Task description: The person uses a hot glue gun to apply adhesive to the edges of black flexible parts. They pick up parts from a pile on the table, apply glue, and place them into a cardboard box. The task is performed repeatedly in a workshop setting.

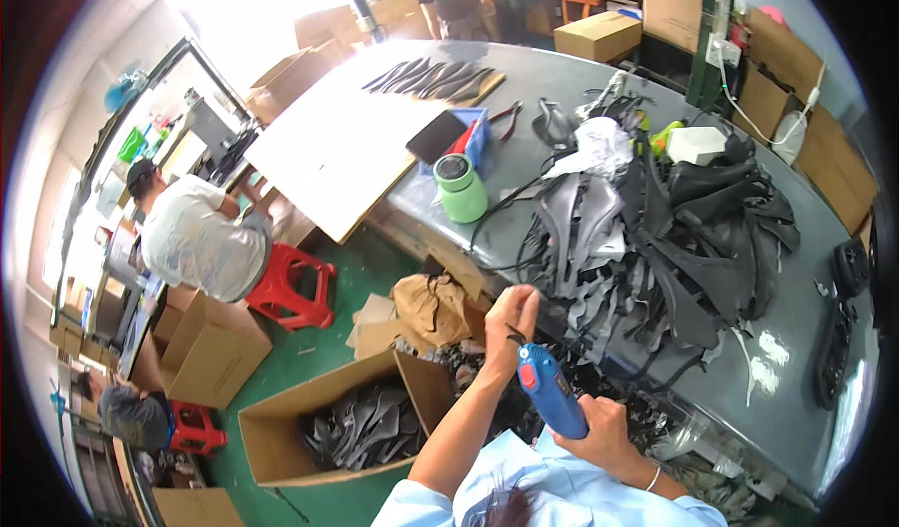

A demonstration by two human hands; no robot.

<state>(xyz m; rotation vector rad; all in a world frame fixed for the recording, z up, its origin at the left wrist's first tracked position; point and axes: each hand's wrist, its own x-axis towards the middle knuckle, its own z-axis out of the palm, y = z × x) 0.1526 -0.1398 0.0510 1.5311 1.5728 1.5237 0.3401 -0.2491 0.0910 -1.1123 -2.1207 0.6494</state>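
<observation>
The right hand (pixel 604 431) is wrapped tight around the grip of a blue hot-glue gun (pixel 550 389) with a red trigger button, its nozzle pointing up toward the left hand (pixel 510 326). That left hand is raised just above the gun, fingers curled and pinched on something small and dark at the nozzle; what the bit is I cannot tell. Both hands hang in front of the near edge of the grey tabletop (pixel 796 302), over a scatter of dark scraps.

On the tabletop, just beyond the hands, lies a big heap of black and grey moulded pieces (pixel 674 237), tangled with dark cords. To its left stands a green jar (pixel 460 188) with a dark lid, and behind that a blue bin (pixel 473 134) with a black flat piece leaning on it. A pale board (pixel 328 153) runs off the tabletop's left end, carrying a fan of thin dark strips (pixel 435 78) at its far end.

Down on the green floor, an open cardboard box (pixel 281 438) holds more grey pieces. Near a red stool (pixel 290 288) a person in a white shirt (pixel 192 237) sits bent over work.
</observation>
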